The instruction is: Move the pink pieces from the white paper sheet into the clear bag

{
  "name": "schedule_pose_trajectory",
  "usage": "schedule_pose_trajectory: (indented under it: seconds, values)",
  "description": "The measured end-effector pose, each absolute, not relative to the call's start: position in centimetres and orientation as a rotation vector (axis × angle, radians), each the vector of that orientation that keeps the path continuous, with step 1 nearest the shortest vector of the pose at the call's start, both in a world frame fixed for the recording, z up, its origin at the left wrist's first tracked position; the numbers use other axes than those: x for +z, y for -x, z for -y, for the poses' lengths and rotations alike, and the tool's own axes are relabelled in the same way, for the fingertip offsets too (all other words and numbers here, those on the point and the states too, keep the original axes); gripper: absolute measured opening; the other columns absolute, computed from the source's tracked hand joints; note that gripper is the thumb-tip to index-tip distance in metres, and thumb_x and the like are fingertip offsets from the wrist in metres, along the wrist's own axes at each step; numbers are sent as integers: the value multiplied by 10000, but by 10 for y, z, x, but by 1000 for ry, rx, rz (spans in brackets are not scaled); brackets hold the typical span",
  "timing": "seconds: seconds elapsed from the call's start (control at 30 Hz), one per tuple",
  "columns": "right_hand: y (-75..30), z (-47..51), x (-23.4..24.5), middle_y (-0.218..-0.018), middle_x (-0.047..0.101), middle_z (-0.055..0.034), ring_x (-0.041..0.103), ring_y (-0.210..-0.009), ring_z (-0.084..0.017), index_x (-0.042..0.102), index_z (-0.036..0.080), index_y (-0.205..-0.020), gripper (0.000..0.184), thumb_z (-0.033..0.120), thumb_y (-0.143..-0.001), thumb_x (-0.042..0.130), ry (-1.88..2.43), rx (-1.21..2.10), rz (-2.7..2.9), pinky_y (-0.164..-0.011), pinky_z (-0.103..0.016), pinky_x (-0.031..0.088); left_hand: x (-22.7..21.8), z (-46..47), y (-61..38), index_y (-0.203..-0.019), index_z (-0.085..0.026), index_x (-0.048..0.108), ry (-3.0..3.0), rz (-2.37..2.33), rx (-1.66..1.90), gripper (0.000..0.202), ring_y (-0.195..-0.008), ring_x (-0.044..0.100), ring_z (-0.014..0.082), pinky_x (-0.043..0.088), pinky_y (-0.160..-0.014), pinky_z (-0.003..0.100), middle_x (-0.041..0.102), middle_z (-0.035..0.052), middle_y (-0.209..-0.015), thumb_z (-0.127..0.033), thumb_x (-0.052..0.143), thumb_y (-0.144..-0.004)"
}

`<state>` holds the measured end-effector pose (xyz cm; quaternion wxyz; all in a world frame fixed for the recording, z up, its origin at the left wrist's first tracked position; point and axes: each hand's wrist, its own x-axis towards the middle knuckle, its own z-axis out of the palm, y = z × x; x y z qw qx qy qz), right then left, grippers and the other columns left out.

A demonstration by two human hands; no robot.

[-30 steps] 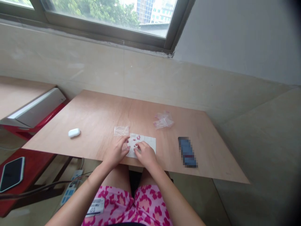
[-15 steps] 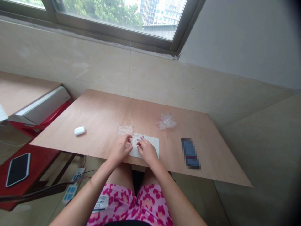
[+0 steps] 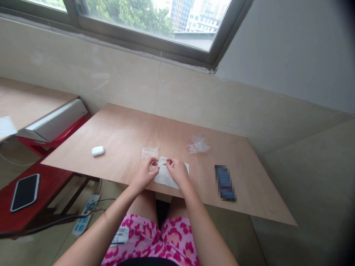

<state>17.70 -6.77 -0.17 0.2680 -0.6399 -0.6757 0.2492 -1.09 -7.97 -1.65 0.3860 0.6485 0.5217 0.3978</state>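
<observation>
You sit at a plywood counter beneath a window. Your left grip and right grip are close together, fingertips curled in and nearly meeting above a crumpled white sheet. The sheet lies under and just ahead of your right grip, touching the counter. Pink specks show at its top edge, just beyond your right fingertips. Your fingers may be pinching something small, but you cannot tell from this view, or whether either grip is closed. A small clear bag lies just ahead of your left grip. More clear bags sit farther ahead and right of your right grip, a blurred blue object lies right of it, and a white earbud case lies well left of your left grip.
</observation>
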Motion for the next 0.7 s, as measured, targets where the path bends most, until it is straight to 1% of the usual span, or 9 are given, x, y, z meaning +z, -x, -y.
schedule_pose_trajectory:
  seconds: [0.07, 0.13, 0.23, 0.33, 0.4, 0.5, 0.57, 0.63, 0.7]
  values:
    - [-178, 62, -12, -1090, 745, -94, 695, -934, -215, 759, 180, -1067, 160, 218, -943, 665, 1785, 596, 1977, -850, -290, 491, -18, 78, 12, -1098, -190, 648, -1656, -1328, 1037, 248, -1032, 700, 257, 537, -948, 420, 731, 81, -1080, -209, 652, -851]
    - [-175, 59, -18, -1121, 726, -88, 691, -956, -202, 752, 198, -1095, 165, 229, -961, 660, 1816, 561, 2078, -845, -270, 481, -20, 78, 12, -1103, -188, 651, -1673, -1330, 1042, 254, -1030, 694, 257, 530, -951, 422, 729, 83, -1082, -213, 651, -850]
    - [-172, 57, -21, -1096, 716, -77, 687, -940, -191, 750, 214, -1049, 142, 215, -984, 625, 1834, 521, 2138, -817, -259, 474, -20, 78, 12, -1114, -183, 649, -1696, -1320, 1041, 262, -1026, 687, 253, 525, -956, 420, 721, 83, -1073, -212, 641, -854]
    - [-171, 55, -17, -1026, 725, -72, 682, -907, -194, 746, 196, -964, 100, 178, -948, 649, 1768, 544, 2062, -802, -262, 475, -20, 77, 13, -1114, -185, 644, -1694, -1325, 1038, 262, -1017, 687, 250, 525, -955, 417, 717, 77, -1051, -208, 640, -853]
    - [-170, 56, -9, -938, 732, -60, 677, -845, -192, 734, 183, -905, 81, 215, -937, 667, 1667, 630, 1890, -777, -265, 485, -18, 78, 13, -1122, -189, 641, -1686, -1339, 1029, 267, -1023, 689, 253, 526, -951, 415, 720, 77, -1059, -211, 644, -856]
    - [-163, 62, 11, -853, 734, -48, 656, -728, -179, 723, 174, -912, 221, 366, -968, 632, 1499, 802, 1572, -681, -261, 493, -15, 80, 13, -1145, -188, 639, -1693, -1347, 1008, 282, -1045, 689, 261, 523, -952, 418, 722, 87, -1098, -218, 647, -865]
    - [-158, 67, 23, -849, 743, -41, 641, -687, -169, 741, 178, -948, 269, 425, -957, 636, 1396, 908, 1557, -637, -253, 484, -14, 80, 12, -1149, -190, 642, -1710, -1336, 1001, 275, -1058, 684, 266, 520, -953, 420, 721, 90, -1118, -221, 637, -876]
    - [-156, 69, 30, -847, 750, -31, 634, -672, -161, 763, 187, -968, 257, 424, -928, 674, 1342, 964, 1645, -629, -246, 476, -14, 80, 12, -1145, -193, 644, -1711, -1318, 1009, 264, -1065, 677, 265, 516, -955, 420, 716, 91, -1125, -219, 626, -883]
    - [-159, 68, 28, -845, 757, -34, 642, -676, -164, 770, 187, -966, 238, 400, -935, 666, 1404, 923, 1670, -641, -249, 475, -16, 79, 13, -1143, -190, 640, -1681, -1310, 1024, 269, -1061, 673, 261, 512, -961, 421, 713, 91, -1115, -213, 629, -875]
